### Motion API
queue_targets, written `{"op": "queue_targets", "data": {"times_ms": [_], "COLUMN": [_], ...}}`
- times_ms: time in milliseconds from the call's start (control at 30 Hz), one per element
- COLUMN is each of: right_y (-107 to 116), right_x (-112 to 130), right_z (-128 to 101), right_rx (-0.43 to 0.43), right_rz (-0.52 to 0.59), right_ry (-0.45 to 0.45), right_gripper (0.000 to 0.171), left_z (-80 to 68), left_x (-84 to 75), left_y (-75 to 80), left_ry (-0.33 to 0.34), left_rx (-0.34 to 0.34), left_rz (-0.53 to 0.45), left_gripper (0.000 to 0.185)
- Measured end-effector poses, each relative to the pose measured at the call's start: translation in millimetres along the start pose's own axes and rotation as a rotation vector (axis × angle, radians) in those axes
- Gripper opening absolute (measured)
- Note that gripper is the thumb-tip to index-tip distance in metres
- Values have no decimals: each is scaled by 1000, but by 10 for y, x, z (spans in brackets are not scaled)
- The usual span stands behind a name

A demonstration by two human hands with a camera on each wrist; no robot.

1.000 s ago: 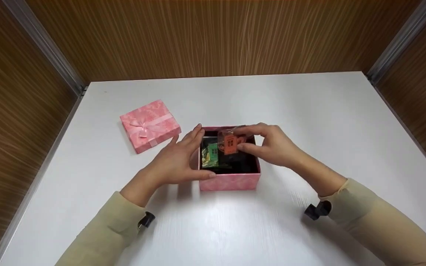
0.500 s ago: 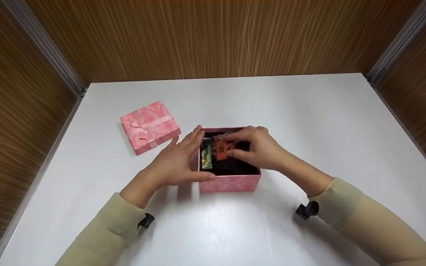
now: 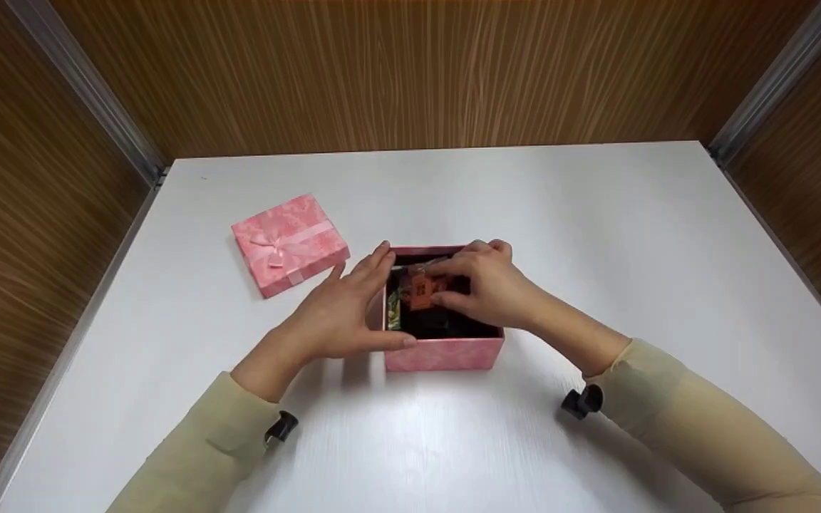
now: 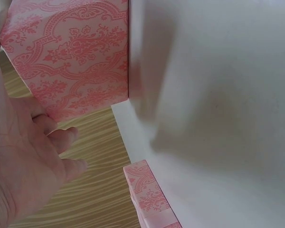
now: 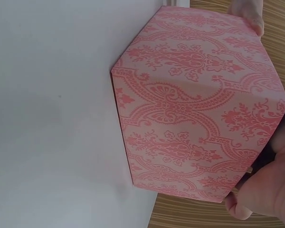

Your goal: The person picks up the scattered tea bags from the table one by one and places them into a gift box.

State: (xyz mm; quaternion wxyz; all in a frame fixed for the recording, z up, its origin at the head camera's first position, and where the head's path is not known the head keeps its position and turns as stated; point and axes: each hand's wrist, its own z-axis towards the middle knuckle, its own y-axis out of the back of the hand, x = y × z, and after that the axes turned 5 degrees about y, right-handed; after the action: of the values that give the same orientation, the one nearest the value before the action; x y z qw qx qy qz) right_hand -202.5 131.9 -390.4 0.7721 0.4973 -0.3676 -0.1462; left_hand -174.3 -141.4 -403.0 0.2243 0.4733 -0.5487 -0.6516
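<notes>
A pink patterned gift box (image 3: pixel 444 355) stands uncovered on the table. My left hand (image 3: pixel 332 313) spans its left side and steadies it, thumb over the near rim and fingers at the far corner; in the left wrist view, several fingers extend beyond the box. Inside the box, my right hand (image 3: pixel 496 285) pinches a small packet with an orange label (image 3: pixel 421 292) between thumb and fingers. A green packet (image 3: pixel 393 310) lies at the box's left, partly covered by the orange one. The dark interior hides what else is there. From the right wrist, mostly the patterned outer walls (image 5: pixel 180 118) show.
The pink lid (image 3: pixel 289 242) with a ribbon bow lies on the white table (image 3: pixel 596 214), left of and behind the box. Wood-grain panels (image 3: pixel 417 71) border the table at the back and both sides.
My right hand has moved left and deeper into the box with the orange-labelled packet, which now covers more of the green one. The left hand and the lid stay put.
</notes>
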Motion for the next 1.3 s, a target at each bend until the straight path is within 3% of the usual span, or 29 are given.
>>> {"op": "queue_targets", "data": {"times_ms": [1033, 1300], "right_y": [-72, -56], "right_x": [26, 24], "right_z": [59, 55], "right_rx": [71, 76], "right_rz": [-163, -139], "right_ry": [47, 25], "right_gripper": [45, 44], "left_z": [-11, -4], "left_x": [-19, -16], "left_y": [5, 23], "left_ry": [4, 11], "left_rx": [0, 4], "left_rz": [-1, 10], "left_gripper": [132, 133]}}
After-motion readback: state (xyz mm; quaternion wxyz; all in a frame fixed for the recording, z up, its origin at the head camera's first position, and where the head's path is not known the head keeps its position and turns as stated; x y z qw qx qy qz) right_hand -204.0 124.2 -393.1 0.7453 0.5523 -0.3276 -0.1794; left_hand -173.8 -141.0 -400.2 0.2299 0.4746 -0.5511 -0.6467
